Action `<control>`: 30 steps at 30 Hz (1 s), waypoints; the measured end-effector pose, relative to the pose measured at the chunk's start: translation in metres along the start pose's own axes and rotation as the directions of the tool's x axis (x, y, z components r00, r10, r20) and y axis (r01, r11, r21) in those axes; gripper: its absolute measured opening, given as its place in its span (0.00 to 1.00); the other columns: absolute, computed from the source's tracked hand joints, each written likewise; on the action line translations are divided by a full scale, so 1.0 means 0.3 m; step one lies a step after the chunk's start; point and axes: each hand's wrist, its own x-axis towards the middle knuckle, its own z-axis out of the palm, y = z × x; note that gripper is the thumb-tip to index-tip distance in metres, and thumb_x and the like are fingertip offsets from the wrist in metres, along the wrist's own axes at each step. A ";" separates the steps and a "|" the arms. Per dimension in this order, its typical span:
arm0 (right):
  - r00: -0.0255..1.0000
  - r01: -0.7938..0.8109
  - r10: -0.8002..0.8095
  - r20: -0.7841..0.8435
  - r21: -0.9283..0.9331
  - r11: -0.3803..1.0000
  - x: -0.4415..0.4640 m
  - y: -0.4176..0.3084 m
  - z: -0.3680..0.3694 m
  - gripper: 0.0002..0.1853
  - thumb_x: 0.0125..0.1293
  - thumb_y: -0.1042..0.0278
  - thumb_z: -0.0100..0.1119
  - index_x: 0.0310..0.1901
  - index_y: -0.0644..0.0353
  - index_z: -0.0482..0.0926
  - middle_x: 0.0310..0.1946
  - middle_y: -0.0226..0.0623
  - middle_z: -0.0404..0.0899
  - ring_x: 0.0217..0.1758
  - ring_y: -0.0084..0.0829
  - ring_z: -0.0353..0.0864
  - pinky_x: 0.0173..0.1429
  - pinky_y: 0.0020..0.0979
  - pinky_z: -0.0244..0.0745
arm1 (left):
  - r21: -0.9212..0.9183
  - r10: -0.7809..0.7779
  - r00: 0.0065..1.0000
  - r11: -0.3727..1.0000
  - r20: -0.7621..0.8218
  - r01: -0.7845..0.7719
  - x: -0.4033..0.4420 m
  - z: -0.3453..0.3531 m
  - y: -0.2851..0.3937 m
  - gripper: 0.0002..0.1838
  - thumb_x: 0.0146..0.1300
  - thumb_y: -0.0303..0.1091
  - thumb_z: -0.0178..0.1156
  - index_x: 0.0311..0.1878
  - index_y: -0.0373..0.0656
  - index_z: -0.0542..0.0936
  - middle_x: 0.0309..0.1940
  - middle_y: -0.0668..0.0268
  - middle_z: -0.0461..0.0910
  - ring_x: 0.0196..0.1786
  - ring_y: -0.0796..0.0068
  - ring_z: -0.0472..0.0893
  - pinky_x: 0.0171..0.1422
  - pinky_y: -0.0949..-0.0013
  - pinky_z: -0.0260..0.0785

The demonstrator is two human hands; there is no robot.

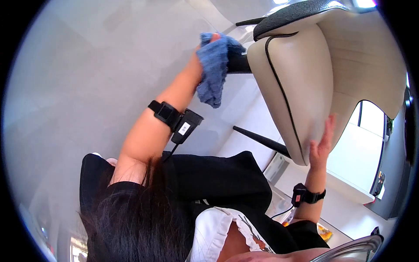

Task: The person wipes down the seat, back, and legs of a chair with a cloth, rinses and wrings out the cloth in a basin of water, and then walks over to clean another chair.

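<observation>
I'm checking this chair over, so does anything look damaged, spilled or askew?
Nothing clearly stands out. The cream chair shows no obvious tear or spill where visible; its sideways look probably comes from camera tilt. The left hand holds a blue cloth by a black leg.

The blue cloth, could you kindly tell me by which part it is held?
The left hand holds the blue cloth near its top edge in the picture.
</observation>
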 end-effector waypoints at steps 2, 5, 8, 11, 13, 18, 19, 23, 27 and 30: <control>0.995 -0.005 0.005 0.095 0.009 1.000 0.055 -0.060 0.012 0.37 0.68 0.42 0.44 0.69 0.64 0.59 0.73 0.53 0.51 0.76 0.50 0.50 0.75 0.44 0.46 | -0.254 0.121 0.982 0.964 0.148 -0.080 0.011 0.018 -0.026 0.31 0.66 0.63 0.50 0.49 0.41 0.78 0.39 0.65 0.81 0.37 0.73 0.78 0.43 0.66 0.73; 0.995 0.030 -0.033 0.098 0.030 0.999 0.072 -0.068 0.017 0.37 0.69 0.40 0.39 0.68 0.64 0.61 0.72 0.54 0.53 0.75 0.52 0.51 0.75 0.45 0.47 | 0.069 0.199 0.977 0.979 -0.079 -0.194 -0.133 0.191 0.051 0.27 0.67 0.59 0.51 0.45 0.40 0.78 0.35 0.63 0.81 0.36 0.72 0.78 0.45 0.65 0.71; 0.994 0.033 -0.037 0.102 0.042 0.999 0.095 -0.079 0.062 0.37 0.70 0.39 0.36 0.68 0.65 0.61 0.71 0.54 0.54 0.75 0.53 0.52 0.74 0.46 0.48 | 0.379 0.575 0.793 0.792 -0.201 -0.478 -0.139 0.272 0.037 0.17 0.68 0.46 0.54 0.39 0.39 0.77 0.27 0.56 0.77 0.31 0.54 0.77 0.41 0.60 0.69; 0.995 0.039 -0.042 0.091 0.041 0.998 0.102 -0.099 0.079 0.37 0.70 0.40 0.35 0.67 0.65 0.62 0.71 0.54 0.55 0.74 0.53 0.53 0.74 0.47 0.48 | 0.594 0.814 0.578 0.493 -0.056 -0.636 -0.091 0.193 0.014 0.21 0.70 0.50 0.46 0.38 0.42 0.77 0.30 0.55 0.77 0.36 0.51 0.76 0.43 0.60 0.68; 0.996 0.043 -0.046 0.081 0.049 0.998 0.106 -0.102 0.078 0.37 0.70 0.40 0.35 0.67 0.65 0.62 0.70 0.55 0.56 0.74 0.53 0.53 0.74 0.47 0.48 | 0.742 0.875 0.458 0.203 0.154 -0.639 -0.064 0.092 -0.009 0.24 0.71 0.54 0.42 0.37 0.43 0.78 0.32 0.56 0.76 0.37 0.52 0.76 0.44 0.61 0.68; 0.997 0.039 -0.043 0.060 0.069 0.997 0.087 -0.100 0.080 0.36 0.71 0.41 0.35 0.67 0.65 0.62 0.69 0.57 0.57 0.74 0.55 0.54 0.74 0.48 0.49 | 0.672 0.767 0.632 0.524 -0.106 -0.523 -0.053 -0.053 -0.181 0.20 0.70 0.47 0.43 0.35 0.43 0.78 0.32 0.58 0.78 0.37 0.56 0.77 0.45 0.62 0.69; 0.997 0.043 -0.047 0.059 0.070 0.997 0.092 -0.100 0.086 0.36 0.71 0.41 0.34 0.67 0.65 0.62 0.70 0.57 0.56 0.74 0.55 0.54 0.74 0.48 0.49 | 0.578 0.687 0.695 0.662 -0.212 -0.478 -0.065 -0.037 -0.183 0.18 0.69 0.44 0.44 0.35 0.42 0.78 0.31 0.58 0.78 0.36 0.57 0.77 0.45 0.62 0.69; 0.995 0.045 -0.051 0.080 0.079 0.996 0.090 -0.094 0.108 0.36 0.71 0.41 0.34 0.67 0.66 0.61 0.70 0.59 0.54 0.74 0.55 0.53 0.74 0.48 0.48 | 0.550 0.672 0.715 0.677 -0.193 -0.488 -0.107 0.128 -0.049 0.10 0.63 0.36 0.52 0.36 0.41 0.79 0.30 0.54 0.79 0.35 0.53 0.78 0.42 0.59 0.70; 0.990 0.039 -0.050 0.129 0.084 0.996 0.099 -0.111 0.132 0.37 0.71 0.41 0.34 0.68 0.67 0.59 0.70 0.61 0.52 0.74 0.56 0.52 0.74 0.47 0.47 | 0.529 0.817 0.576 0.487 0.004 -0.695 -0.099 0.109 -0.023 0.15 0.55 0.44 0.64 0.40 0.43 0.79 0.35 0.56 0.79 0.36 0.49 0.77 0.43 0.57 0.70; 0.985 0.065 -0.077 0.152 0.082 0.994 0.102 -0.118 0.152 0.38 0.71 0.41 0.33 0.69 0.68 0.57 0.70 0.62 0.51 0.74 0.57 0.51 0.75 0.48 0.45 | 0.643 0.815 0.508 0.234 0.278 -0.729 -0.091 0.027 0.016 0.23 0.46 0.48 0.70 0.42 0.46 0.78 0.36 0.59 0.78 0.37 0.52 0.76 0.44 0.57 0.70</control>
